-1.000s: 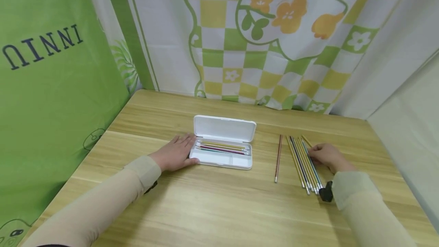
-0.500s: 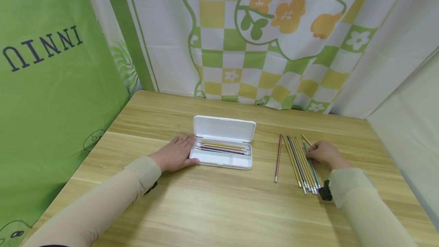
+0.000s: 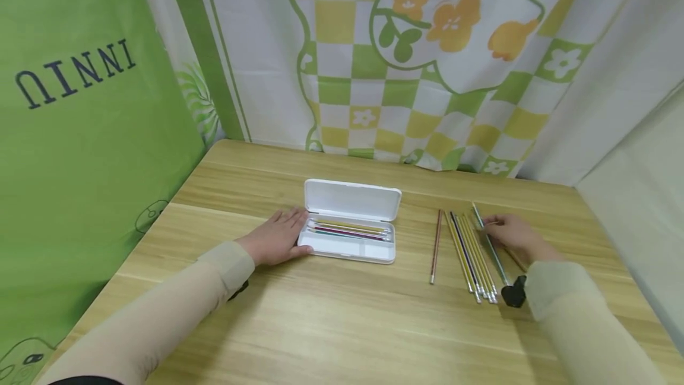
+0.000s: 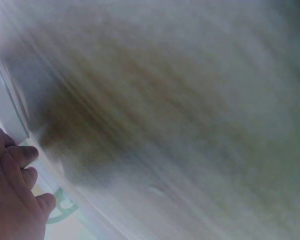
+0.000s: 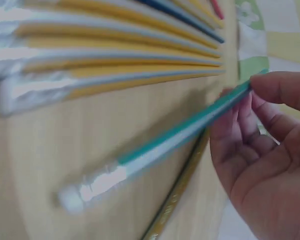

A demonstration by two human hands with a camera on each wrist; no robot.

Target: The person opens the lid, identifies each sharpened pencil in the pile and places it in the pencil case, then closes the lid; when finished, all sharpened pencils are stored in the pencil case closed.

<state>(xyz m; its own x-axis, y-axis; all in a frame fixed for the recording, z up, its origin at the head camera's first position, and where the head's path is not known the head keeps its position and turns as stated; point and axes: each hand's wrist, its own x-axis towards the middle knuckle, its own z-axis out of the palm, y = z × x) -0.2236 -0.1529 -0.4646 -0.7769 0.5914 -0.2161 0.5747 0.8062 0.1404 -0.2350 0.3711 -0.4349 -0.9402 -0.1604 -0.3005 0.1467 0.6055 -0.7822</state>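
Note:
Between its thumb and fingers my right hand [image 3: 513, 236] pinches a green pencil [image 5: 175, 131], its white eraser end pointing back toward the wrist. Beneath that hand a yellow pencil [image 5: 177, 200] lies on the table, partly hidden in the head view. Just left of it, several yellow pencils [image 3: 475, 254] and a dark blue pencil [image 3: 464, 245] lie side by side. My left hand [image 3: 275, 237] lies with extended fingers against the left end of a white pencil case [image 3: 336, 248], whose lid [image 3: 352, 199] stands up. Several pencils [image 3: 350, 230] rest inside the case.
One red-brown pencil [image 3: 436, 248] lies apart, between the case and the group of pencils. The wooden table [image 3: 331, 325] meets a checked curtain [image 3: 374, 94] at the back and a green cloth [image 3: 80, 165] at the left.
My right hand has drawn the green pencil away from the group, and it now lies apart to the right. The left hand and the case stay in place.

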